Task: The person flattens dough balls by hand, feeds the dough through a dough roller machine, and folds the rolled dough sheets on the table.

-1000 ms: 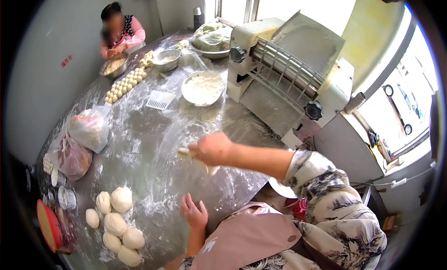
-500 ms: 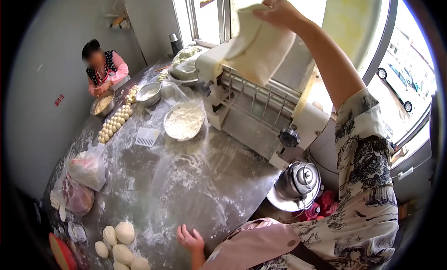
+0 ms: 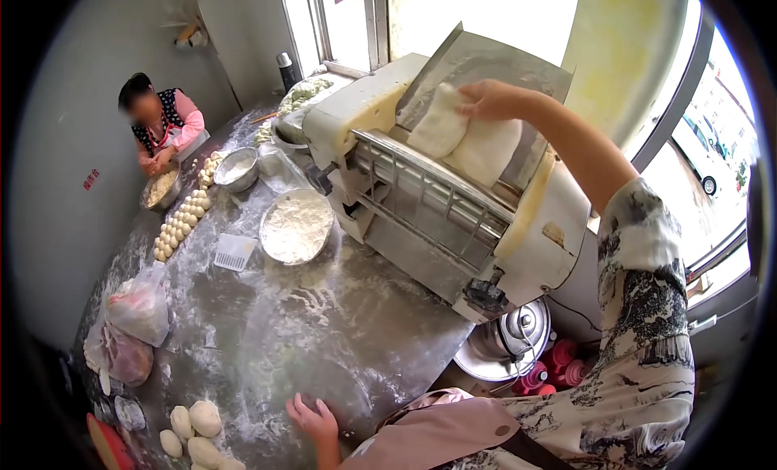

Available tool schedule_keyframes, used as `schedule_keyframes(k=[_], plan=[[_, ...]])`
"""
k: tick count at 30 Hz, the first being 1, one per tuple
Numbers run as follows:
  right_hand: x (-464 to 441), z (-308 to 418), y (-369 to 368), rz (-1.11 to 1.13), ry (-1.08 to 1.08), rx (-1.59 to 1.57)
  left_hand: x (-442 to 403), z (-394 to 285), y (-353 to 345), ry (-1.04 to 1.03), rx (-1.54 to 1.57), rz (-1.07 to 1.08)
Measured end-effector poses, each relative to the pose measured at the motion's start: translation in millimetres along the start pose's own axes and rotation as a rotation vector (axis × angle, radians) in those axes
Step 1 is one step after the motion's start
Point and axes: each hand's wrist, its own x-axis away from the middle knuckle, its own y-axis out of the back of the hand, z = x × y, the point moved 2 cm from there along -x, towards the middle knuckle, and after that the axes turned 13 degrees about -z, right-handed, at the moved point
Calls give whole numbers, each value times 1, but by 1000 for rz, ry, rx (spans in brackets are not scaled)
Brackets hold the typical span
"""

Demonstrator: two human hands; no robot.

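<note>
In the head view, pinched the folded dough sheet with the right hand at the far sloping tray of the dough sheeter, and held the left hand, loosely spread, at the near edge of the floury metal table, right of the dough balls.

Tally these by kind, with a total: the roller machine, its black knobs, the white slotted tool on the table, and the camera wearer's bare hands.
Roller machine: 1
Black knobs: 2
White slotted tool: 1
Wearer's bare hands: 2
Total: 6
</note>
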Motion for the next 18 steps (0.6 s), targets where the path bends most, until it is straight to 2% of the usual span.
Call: schedule_keyframes(k=[1, 4, 6, 10, 12, 14, 16, 17, 18], plan=[[9, 9, 0, 70, 34, -51, -12, -12, -9, -25, 34, 5], [19, 12, 8, -60, -27, -28, -53, -66, -37, -126, 177, -12], [35, 9, 30, -159, -10, -92, -71, -98, -63, -56, 439, 104], [92, -20, 66, -486, -23, -290, -78, -190, -109, 252, 952, 435], [132, -36, 69, -682, -173, -482, -76, -224, -128, 257, 963, 564], [179, -42, 60, -867, -291, -662, -76, -261, -139, 458, 1038, 780], [222, -54, 37, -1017, -454, -696, -70, -285, -170, 684, 1367, 942], [242, -63, 20, -1024, -520, -775, -65, -284, -211, 401, 1462, 929], [265, -74, 1, -1032, -589, -852, -62, -291, -230, 222, 1519, 918]])
